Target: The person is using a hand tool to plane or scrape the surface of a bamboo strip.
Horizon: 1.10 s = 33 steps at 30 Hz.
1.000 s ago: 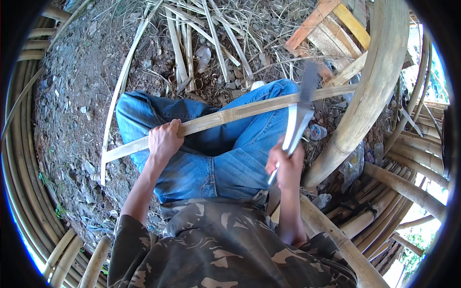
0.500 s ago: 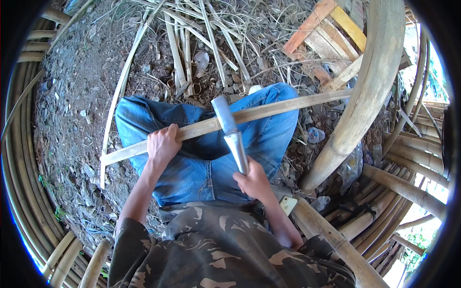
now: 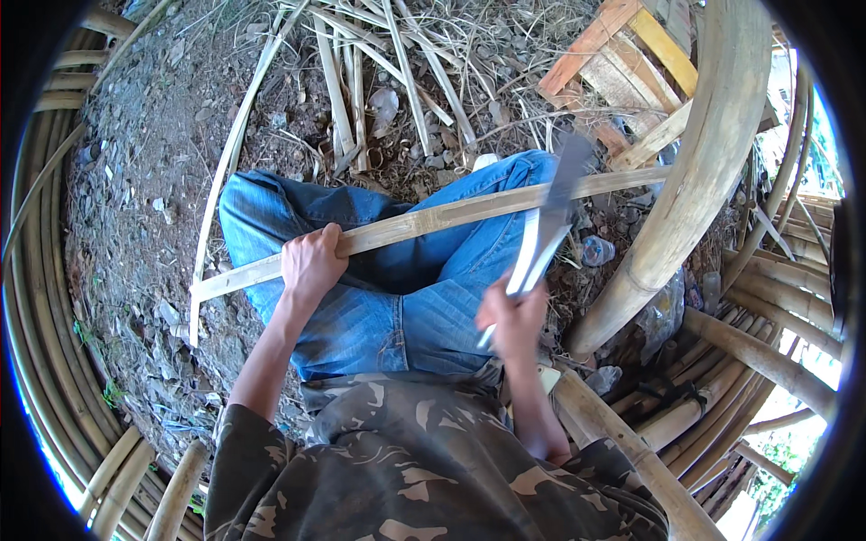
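Note:
My left hand [image 3: 313,261] is closed around a long, flat bamboo slat [image 3: 433,219] near its left end. The slat lies slantwise over my crossed legs in blue jeans [image 3: 352,329], its right end reaching the thick bamboo pole. My right hand [image 3: 516,316], smeared by motion, grips the silvery handle of a broad-bladed chopping knife [image 3: 561,185]. The dark blade is tilted up and away, overlapping the slat's right part in view; whether it touches the slat I cannot tell. A thin pale bamboo strip [image 3: 236,135] runs along the ground to the slat's left end.
Several split bamboo strips [image 3: 404,68] lie on the littered ground ahead. A thick bamboo pole [image 3: 699,171] rises at the right, beside an orange and yellow wooden frame [image 3: 591,45]. Plastic bottles [image 3: 595,251] and stacked bamboo [image 3: 704,406] lie right; bent bamboo poles [image 3: 45,270] line the left.
The knife has swung from the slat's middle to the right and farther along it, my right hand moving right with it. My left hand and the slat have hardly moved.

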Motion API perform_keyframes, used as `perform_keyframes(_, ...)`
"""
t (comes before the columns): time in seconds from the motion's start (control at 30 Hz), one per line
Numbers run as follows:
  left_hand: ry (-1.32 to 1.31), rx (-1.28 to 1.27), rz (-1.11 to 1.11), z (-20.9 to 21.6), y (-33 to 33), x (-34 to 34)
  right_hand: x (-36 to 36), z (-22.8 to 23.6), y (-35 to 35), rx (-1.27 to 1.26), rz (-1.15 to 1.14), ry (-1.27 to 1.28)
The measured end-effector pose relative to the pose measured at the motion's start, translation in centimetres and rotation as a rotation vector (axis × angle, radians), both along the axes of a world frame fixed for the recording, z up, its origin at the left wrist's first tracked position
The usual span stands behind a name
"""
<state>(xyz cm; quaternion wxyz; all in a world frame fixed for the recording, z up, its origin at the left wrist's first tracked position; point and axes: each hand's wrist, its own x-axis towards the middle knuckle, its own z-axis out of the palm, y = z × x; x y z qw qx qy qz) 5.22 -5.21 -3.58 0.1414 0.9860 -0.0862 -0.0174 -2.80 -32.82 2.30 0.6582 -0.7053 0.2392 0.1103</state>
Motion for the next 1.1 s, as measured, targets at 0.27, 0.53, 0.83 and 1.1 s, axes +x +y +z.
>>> perform_keyframes(0.27, 0.245, 0.086, 0.002, 2.6, -0.3, 0.5, 1.0, -0.5, -2.7, 0.309, -0.148, 0.1)
perform_keyframes(0.53, -0.048, -0.179, -0.193, 5.5, -4.5, 1.4, 2.3, -2.4, -5.2, 0.381, -0.291, 0.096)
perform_keyframes(0.83, 0.222, -0.485, -0.078, 3.7, -7.1, 3.5, 2.5, -2.5, -5.5, 0.414, -0.302, 0.111)
perform_keyframes(1.1, 0.521, -0.543, -0.099, 2.3, -5.6, 6.6, 2.7, -2.5, -5.7, 0.435, -0.271, 0.117)
